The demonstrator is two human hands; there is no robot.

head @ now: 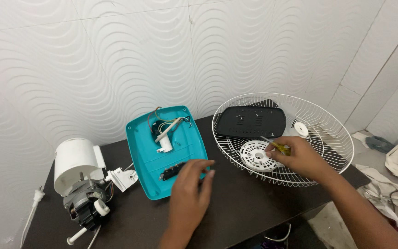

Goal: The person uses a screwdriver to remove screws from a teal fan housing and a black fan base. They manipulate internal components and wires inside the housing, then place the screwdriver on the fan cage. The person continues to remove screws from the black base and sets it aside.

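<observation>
Dark table [254,203] crowded: your open left hand [190,189] on the teal base [150,161] could snag wires [162,123], while your right hand [300,157] grips a screwdriver [279,146].

The fan motor [84,196] sits at the lower left of the table [254,207]. The base shell [150,152] lies in the middle, the wire guard [318,138] to the right, holding a flat plate [252,122] and a round disc [255,155].

White wavy-patterned wall [116,55], dark table [254,203], tiled floor [374,161]
</observation>
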